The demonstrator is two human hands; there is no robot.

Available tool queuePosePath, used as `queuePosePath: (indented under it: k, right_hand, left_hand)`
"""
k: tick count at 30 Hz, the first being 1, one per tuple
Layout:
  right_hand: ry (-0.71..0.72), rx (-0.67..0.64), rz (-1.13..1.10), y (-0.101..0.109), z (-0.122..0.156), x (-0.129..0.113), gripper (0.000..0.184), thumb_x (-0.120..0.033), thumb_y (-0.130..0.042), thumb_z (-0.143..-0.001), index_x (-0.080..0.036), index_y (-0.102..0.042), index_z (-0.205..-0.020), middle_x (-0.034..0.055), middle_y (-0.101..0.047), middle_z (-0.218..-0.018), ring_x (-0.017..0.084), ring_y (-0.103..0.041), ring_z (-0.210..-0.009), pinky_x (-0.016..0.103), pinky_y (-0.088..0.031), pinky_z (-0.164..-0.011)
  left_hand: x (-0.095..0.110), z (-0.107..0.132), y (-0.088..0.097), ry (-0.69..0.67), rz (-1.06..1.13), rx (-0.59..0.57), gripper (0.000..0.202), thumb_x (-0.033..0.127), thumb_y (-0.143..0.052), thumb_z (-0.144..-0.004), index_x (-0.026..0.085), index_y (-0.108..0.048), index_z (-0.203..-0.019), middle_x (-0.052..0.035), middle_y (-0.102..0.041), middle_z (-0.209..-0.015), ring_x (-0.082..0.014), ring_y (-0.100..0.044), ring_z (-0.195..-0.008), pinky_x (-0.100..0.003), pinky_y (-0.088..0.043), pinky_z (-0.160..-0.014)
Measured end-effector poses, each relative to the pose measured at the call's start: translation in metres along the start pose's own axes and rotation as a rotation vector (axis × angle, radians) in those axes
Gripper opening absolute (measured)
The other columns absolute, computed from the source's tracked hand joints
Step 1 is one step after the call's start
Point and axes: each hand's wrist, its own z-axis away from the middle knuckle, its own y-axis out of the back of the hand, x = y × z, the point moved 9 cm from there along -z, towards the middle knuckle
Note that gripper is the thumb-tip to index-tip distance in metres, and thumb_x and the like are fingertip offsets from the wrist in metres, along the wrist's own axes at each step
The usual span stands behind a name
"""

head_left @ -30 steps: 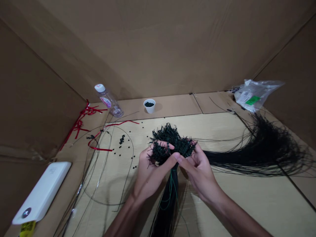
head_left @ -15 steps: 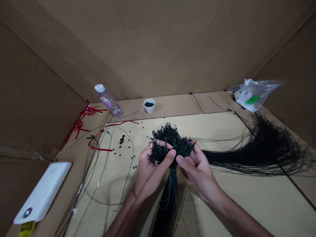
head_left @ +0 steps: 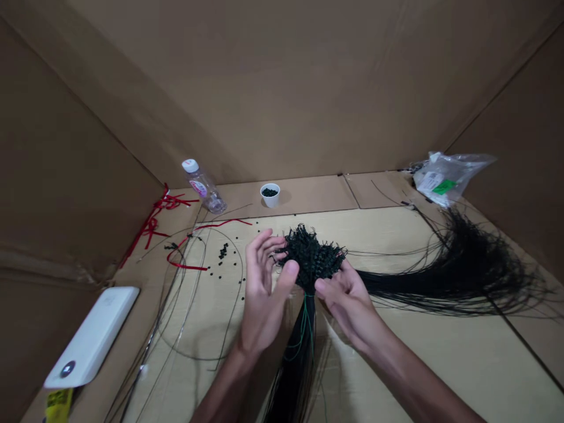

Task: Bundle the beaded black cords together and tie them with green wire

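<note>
A bundle of thin black wires [head_left: 294,358] runs toward me, tied near its top with green thread [head_left: 304,332]. Its far end spreads into a bushy head of dark green-black twisted tips [head_left: 308,249]. My left hand [head_left: 267,288] is beside the head's left side, fingers apart and thumb raised. On the right of the head, my right hand [head_left: 346,294] grips the tips between thumb and fingers, near the neck of the bundle. The fingers behind the head are partly hidden.
A second black wire bundle [head_left: 423,282] fans out at right. Behind stand a white cup [head_left: 270,198] of dark bits and a clear bottle [head_left: 205,188]. Small black pieces [head_left: 223,251], red ribbon [head_left: 185,267] and loose wires lie left, beyond a white device [head_left: 94,335]. A plastic bag [head_left: 445,179] sits back right.
My left hand has let go of the bushy head; its thumb and fingers have spread apart on the left. The right hand keeps its hold. The view has shifted slightly.
</note>
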Motion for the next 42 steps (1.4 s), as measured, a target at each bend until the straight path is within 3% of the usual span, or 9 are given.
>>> queuePosePath:
  k: [4, 8, 15, 18, 22, 25, 29, 36, 42]
  right_hand:
    - [0.028, 0.061, -0.018, -0.001, 0.009, -0.009, 0.050, -0.025, -0.103, -0.066, -0.030, -0.070, -0.103, -0.0060, -0.071, -0.090, 0.012, -0.069, -0.077, 0.022, -0.059, -0.076]
    - [0.091, 0.129, 0.061, -0.006, 0.023, -0.024, 0.066, -0.024, -0.105, -0.063, -0.028, -0.065, -0.116, -0.0033, -0.072, -0.095, 0.015, -0.072, -0.084, 0.023, -0.060, -0.076]
    - [0.238, -0.174, 0.161, -0.054, 0.058, -0.059, 0.061, -0.038, -0.084, -0.094, -0.030, -0.053, -0.146, 0.0045, -0.077, -0.120, 0.023, -0.074, -0.112, 0.041, -0.055, -0.105]
    - [0.195, -0.192, 0.154, -0.057, 0.092, -0.042, 0.051, -0.050, -0.070, -0.103, -0.035, -0.053, -0.149, 0.0067, -0.069, -0.143, 0.025, -0.068, -0.128, 0.044, -0.048, -0.114]
    - [-0.091, -0.408, 0.286, -0.069, 0.142, 0.029, 0.044, -0.062, -0.064, -0.103, -0.026, -0.070, -0.127, 0.0049, -0.073, -0.103, 0.021, -0.070, -0.098, 0.035, -0.052, -0.093]
    - [-0.103, -0.432, 0.267, -0.070, 0.160, 0.052, 0.045, -0.065, -0.066, -0.101, -0.022, -0.070, -0.114, -0.0053, -0.052, -0.076, 0.010, -0.045, -0.059, 0.025, -0.038, -0.061]
    - [-0.100, -0.376, 0.179, -0.064, 0.165, 0.056, 0.049, -0.068, -0.074, -0.094, -0.020, -0.066, -0.098, -0.0095, -0.033, -0.067, 0.008, -0.018, -0.056, 0.024, -0.016, -0.052]
    - [-0.251, -0.489, -0.151, -0.056, 0.176, 0.055, 0.059, -0.075, -0.069, -0.092, -0.019, -0.062, -0.079, -0.0115, -0.025, -0.059, 0.005, -0.009, -0.047, 0.021, -0.010, -0.045]
    - [-0.311, -0.566, -0.163, -0.056, 0.186, 0.069, 0.059, -0.075, -0.071, -0.092, -0.017, -0.068, -0.084, -0.0117, -0.031, -0.052, 0.003, -0.014, -0.039, 0.020, -0.009, -0.040]
  left_hand:
    - [0.005, 0.026, -0.005, 0.096, -0.265, -0.080, 0.032, 0.046, -0.079, -0.090, 0.022, -0.066, -0.109, -0.0068, -0.074, -0.107, -0.0233, -0.069, -0.099, -0.034, -0.053, -0.091]
    - [0.001, 0.060, -0.021, 0.194, -0.409, -0.282, 0.030, 0.046, -0.081, -0.086, 0.021, -0.066, -0.093, -0.0037, -0.073, -0.082, -0.0212, -0.065, -0.074, -0.031, -0.048, -0.070]
    - [0.034, 0.076, -0.029, 0.367, 0.241, -0.364, 0.035, 0.051, -0.072, -0.098, 0.017, -0.062, -0.091, 0.0080, -0.045, -0.062, -0.0059, -0.039, -0.047, -0.020, -0.031, -0.050]
    - [0.064, 0.071, -0.027, 0.365, 0.474, -0.353, 0.030, 0.039, -0.079, -0.094, 0.019, -0.062, -0.109, 0.0105, -0.038, -0.068, -0.0014, -0.024, -0.045, -0.015, -0.020, -0.045]
    - [0.096, 0.060, -0.030, 0.317, 0.563, -0.450, 0.027, 0.041, -0.075, -0.098, 0.021, -0.057, -0.101, 0.0110, -0.034, -0.065, -0.0021, -0.021, -0.042, -0.014, -0.021, -0.042]
    - [0.110, 0.052, -0.030, 0.254, 0.469, -0.511, 0.039, 0.052, -0.070, -0.100, 0.021, -0.050, -0.086, 0.0101, -0.036, -0.061, -0.0058, -0.036, -0.043, -0.017, -0.037, -0.044]
    - [0.124, 0.051, -0.034, 0.213, 0.414, -0.556, 0.044, 0.054, -0.072, -0.098, 0.020, -0.048, -0.082, 0.0095, -0.039, -0.065, -0.0062, -0.040, -0.045, -0.021, -0.045, -0.049]
    - [0.131, 0.065, -0.041, 0.215, 0.471, -0.644, 0.036, 0.048, -0.077, -0.096, 0.018, -0.057, -0.088, 0.0058, -0.046, -0.072, -0.0100, -0.052, -0.057, -0.028, -0.056, -0.065]
    - [0.084, 0.082, -0.030, 0.295, 0.510, -0.531, 0.031, 0.041, -0.073, -0.096, 0.012, -0.069, -0.107, -0.0102, -0.072, -0.089, -0.0231, -0.071, -0.082, -0.040, -0.059, -0.083]
